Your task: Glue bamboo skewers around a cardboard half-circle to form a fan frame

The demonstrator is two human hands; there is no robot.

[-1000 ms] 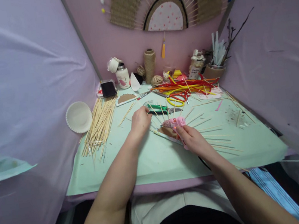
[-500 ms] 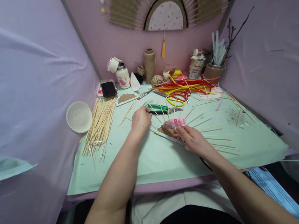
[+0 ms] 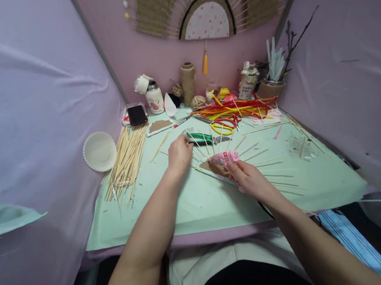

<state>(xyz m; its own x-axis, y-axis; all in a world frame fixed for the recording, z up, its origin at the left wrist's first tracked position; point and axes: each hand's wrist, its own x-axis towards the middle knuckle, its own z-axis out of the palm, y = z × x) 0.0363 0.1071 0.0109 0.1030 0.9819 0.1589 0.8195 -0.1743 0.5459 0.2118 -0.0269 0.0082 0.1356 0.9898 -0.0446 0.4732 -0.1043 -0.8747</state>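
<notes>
My right hand (image 3: 248,177) grips a pink hot glue gun (image 3: 224,157); its nozzle points left, over the brown cardboard half-disc (image 3: 212,168). Thin bamboo sticks (image 3: 269,161) fan out from that cardboard to the left, back and right. At the fan's left side, my left hand (image 3: 180,153) is closed in a pinch at the outer end of one bamboo stick, mostly hidden by the fingers. Just beyond the left fingertips lie green-handled pruning shears (image 3: 202,137), partly under the sticks.
A heap of bamboo sticks (image 3: 129,157) and a white paper plate (image 3: 100,151) are at left. Behind are scissors (image 3: 222,127), red and yellow pipe cleaners (image 3: 239,108), a twine spool (image 3: 189,85) and a white bottle (image 3: 154,97). A woven fan (image 3: 209,19) hangs above.
The glue gun has shifted slightly right relative to the cardboard, with my right hand. My left hand stays nearly in place. The whole view has moved a little.
</notes>
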